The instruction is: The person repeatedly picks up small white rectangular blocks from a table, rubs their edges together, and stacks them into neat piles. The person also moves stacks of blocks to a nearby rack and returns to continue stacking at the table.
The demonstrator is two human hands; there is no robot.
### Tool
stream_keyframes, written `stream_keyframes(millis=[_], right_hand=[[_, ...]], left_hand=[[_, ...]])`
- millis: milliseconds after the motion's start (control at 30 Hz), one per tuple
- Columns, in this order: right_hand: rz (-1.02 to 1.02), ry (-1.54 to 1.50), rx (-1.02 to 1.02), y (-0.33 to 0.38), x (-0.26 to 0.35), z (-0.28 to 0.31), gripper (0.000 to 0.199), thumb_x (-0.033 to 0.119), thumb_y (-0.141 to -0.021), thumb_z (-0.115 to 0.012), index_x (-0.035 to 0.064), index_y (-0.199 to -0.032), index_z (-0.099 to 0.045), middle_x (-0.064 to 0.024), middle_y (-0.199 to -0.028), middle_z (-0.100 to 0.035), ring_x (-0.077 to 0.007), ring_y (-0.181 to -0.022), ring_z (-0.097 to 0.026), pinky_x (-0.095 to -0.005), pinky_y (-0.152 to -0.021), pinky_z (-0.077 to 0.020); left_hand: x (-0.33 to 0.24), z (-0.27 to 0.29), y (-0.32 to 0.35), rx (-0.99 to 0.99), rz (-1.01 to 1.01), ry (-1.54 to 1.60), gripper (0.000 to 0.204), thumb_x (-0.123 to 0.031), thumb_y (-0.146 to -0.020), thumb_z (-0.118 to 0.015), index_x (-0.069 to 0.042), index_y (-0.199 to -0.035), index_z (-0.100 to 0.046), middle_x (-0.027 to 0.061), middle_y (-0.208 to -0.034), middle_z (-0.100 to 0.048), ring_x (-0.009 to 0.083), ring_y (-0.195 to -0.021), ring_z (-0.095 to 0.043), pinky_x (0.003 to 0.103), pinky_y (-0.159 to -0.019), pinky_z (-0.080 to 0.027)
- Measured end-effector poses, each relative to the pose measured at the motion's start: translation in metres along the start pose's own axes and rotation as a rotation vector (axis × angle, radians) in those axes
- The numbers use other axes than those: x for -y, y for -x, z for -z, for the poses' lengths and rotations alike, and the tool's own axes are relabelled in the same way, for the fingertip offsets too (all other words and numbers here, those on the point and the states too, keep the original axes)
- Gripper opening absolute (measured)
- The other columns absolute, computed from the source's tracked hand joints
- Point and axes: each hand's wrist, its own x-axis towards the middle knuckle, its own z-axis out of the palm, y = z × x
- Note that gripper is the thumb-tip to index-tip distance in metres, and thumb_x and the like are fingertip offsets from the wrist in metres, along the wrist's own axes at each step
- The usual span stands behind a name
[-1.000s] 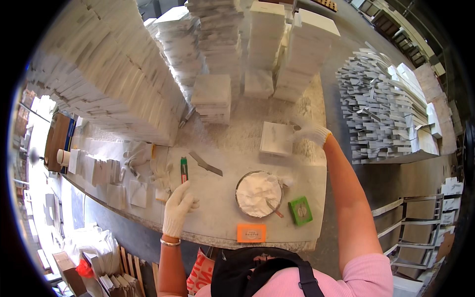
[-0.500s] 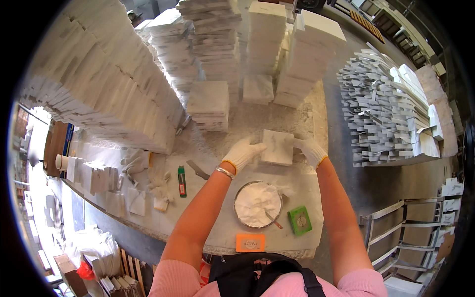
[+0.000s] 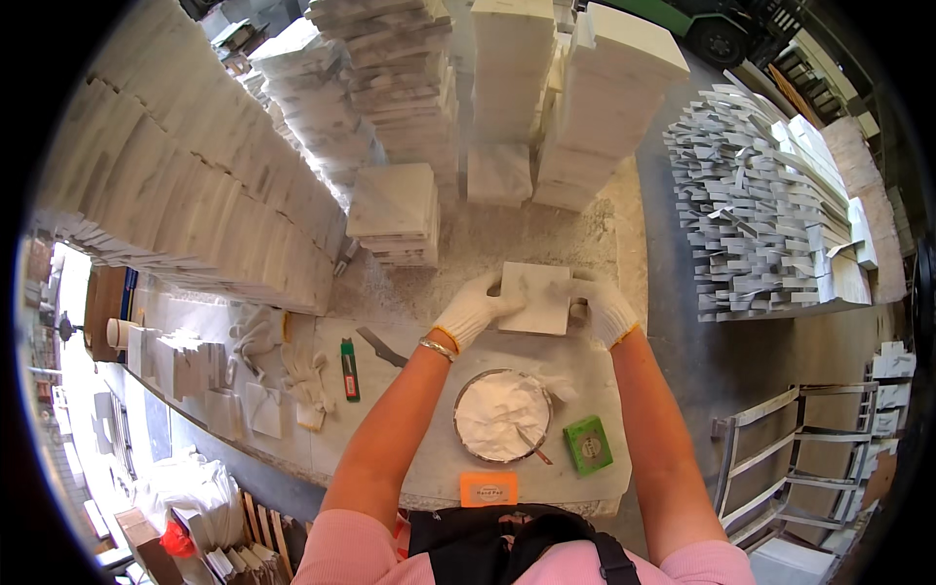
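A square white-grey stone tile [image 3: 535, 297] is held between my two hands above the dusty worktable [image 3: 429, 478]. My left hand [image 3: 476, 309], in a white knit glove with a yellow cuff, is closed on the tile's left edge. Opposite it, my right hand [image 3: 606, 309], gloved alike, grips the right edge, its fingers partly hidden behind the tile. Nearer to me stands a round bowl of white paste [image 3: 502, 414] with a spatula [image 3: 535, 447] stuck in it. A green hand pad [image 3: 588, 445] and an orange hand pad [image 3: 488, 489] lie close by.
Tall stacks of tiles [image 3: 185, 166] rise at left and back, with a short tile stack [image 3: 394, 216] before them. A green utility knife [image 3: 350, 370], a grey blade [image 3: 381, 346] and spare gloves [image 3: 310, 388] lie left. Stone strips [image 3: 751, 214] and a metal rack [image 3: 799, 458] stand right.
The tile and both hands have shifted slightly left in the picture, and the tile's face looks a bit larger. The whole view has moved a little too. Both hands keep their hold.
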Motion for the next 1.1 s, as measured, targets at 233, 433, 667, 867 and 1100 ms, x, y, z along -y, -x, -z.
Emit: stream_keyframes(millis=[233,433,667,867,1100], right_hand=[[0.196,0.115,-0.006,0.01,-0.004,-0.002,0.063,0.011,-0.079,-0.072,-0.0041,-0.137,-0.052,-0.0127,-0.124,-0.063,-0.0214,-0.109,-0.062,-0.0334,-0.087,-0.0529],[0.318,0.085,0.049,0.015,-0.009,-0.001,0.083,0.004,-0.067,-0.082,-0.0048,-0.141,-0.047,-0.0164,-0.134,-0.058,-0.0261,-0.122,-0.059,-0.0363,-0.099,-0.0501],[0.488,0.168,0.079,0.009,-0.003,0.011,0.098,-0.004,-0.056,-0.083,0.0,-0.145,-0.043,-0.0142,-0.139,-0.054,-0.0274,-0.132,-0.051,-0.0387,-0.108,-0.0437],[0.385,0.145,0.068,0.015,-0.017,0.0,0.104,0.004,-0.06,-0.086,0.0046,-0.151,-0.035,-0.0114,-0.142,-0.053,-0.0256,-0.129,-0.052,-0.0372,-0.108,-0.0447],[0.619,0.583,-0.15,-0.013,-0.056,-0.009,0.115,0.021,-0.067,-0.09,0.0103,-0.157,-0.019,-0.0089,-0.135,-0.058,-0.0212,-0.122,-0.058,-0.0318,-0.104,-0.0478]], left_hand=[[-0.016,0.002,0.019,0.058,0.086,0.091,0.074,-0.023,-0.075,-0.083,-0.001,-0.138,-0.052,0.011,-0.119,-0.067,0.0183,-0.104,-0.065,0.034,-0.084,-0.056],[-0.027,0.007,0.021,0.064,-0.061,-0.019,0.08,-0.015,-0.066,-0.087,-0.001,-0.136,-0.052,0.0106,-0.116,-0.066,0.0192,-0.103,-0.065,0.034,-0.087,-0.055],[-0.018,-0.013,0.01,-0.237,-0.327,-0.421,0.075,-0.013,-0.064,-0.085,-0.002,-0.131,-0.053,0.0129,-0.116,-0.066,0.0253,-0.105,-0.066,0.033,-0.094,-0.052],[0.024,-0.028,-0.003,-0.201,-0.362,-0.317,0.086,-0.018,-0.072,-0.08,-0.008,-0.146,-0.038,0.0176,-0.122,-0.063,0.0322,-0.109,-0.065,0.036,-0.097,-0.051],[0.049,-0.044,-0.02,-0.217,-0.362,-0.466,0.089,-0.022,-0.077,-0.079,-0.009,-0.15,-0.031,0.0162,-0.129,-0.06,0.0298,-0.117,-0.061,0.036,-0.1,-0.049]])
